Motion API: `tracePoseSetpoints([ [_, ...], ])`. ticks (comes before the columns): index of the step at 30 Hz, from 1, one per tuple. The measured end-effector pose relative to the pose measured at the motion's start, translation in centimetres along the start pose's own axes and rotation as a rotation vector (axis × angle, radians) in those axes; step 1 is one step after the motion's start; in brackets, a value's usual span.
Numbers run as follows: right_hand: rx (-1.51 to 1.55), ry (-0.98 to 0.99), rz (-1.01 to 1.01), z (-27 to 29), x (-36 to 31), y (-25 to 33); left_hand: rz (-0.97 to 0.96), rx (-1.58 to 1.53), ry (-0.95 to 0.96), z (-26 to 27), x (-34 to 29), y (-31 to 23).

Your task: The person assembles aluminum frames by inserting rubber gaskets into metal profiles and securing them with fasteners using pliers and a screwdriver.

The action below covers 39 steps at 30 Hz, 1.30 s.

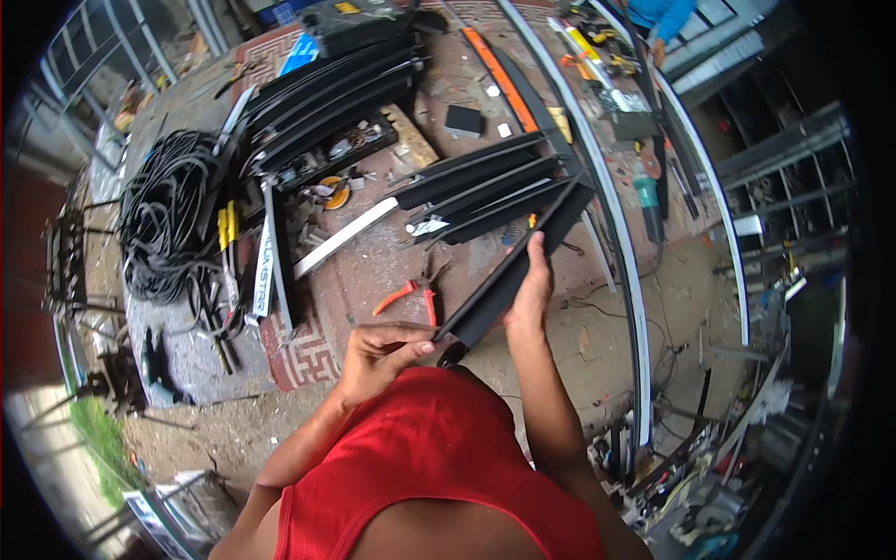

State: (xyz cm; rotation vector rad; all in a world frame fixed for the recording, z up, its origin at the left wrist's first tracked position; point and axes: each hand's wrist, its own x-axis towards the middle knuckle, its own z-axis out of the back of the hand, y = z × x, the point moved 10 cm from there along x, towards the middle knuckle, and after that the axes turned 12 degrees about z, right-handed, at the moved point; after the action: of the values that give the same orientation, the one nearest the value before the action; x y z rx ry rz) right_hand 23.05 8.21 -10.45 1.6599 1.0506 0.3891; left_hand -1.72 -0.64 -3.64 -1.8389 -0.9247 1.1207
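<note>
A long black metal profile (pixel 490 299) slants up and away to the right in front of my red top. My right hand (pixel 530 289) is closed round its right side, thumb lying along the top. At the near end, my left hand (pixel 387 355) pinches the profile's edge between thumb and bent fingers; whether a smaller piece is also in that pinch cannot be made out. Just beyond the left hand, pliers with red-orange handles (pixel 429 303) lie spread on the table. The profile's far end overlaps a bundle of similar black profiles (pixel 476 182).
A patterned covering (pixel 308 350) lies on the worktable. Coiled black strips (pixel 173 215) are heaped at left, stacked black profiles (pixel 327 89) behind. Long rails (pixel 616 224) run along the right, near a green angle grinder (pixel 647 196). A person in blue (pixel 658 14) is at far right.
</note>
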Motion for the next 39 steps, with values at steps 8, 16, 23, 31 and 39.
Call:
tracePoseSetpoints([
  [8,0.057,-0.094,0.105,0.0,-1.5,-0.3,-0.060,0.015,-0.021,2.5,0.1,-2.6],
  [16,0.052,-0.228,0.107,4.5,-4.5,4.8,0.005,0.092,0.256,-0.6,4.7,-1.7],
  [23,-0.104,-0.267,0.361,13.3,-3.8,12.4,-0.014,0.756,-0.634,8.4,27.7,-3.2],
  [31,-0.581,-0.072,0.523,15.4,-2.4,14.4,0.196,0.958,-0.992,18.3,38.8,-4.7],
  [39,-0.766,-0.097,0.369,17.1,2.8,14.4,0.128,0.835,-0.983,14.6,36.0,-8.4],
])
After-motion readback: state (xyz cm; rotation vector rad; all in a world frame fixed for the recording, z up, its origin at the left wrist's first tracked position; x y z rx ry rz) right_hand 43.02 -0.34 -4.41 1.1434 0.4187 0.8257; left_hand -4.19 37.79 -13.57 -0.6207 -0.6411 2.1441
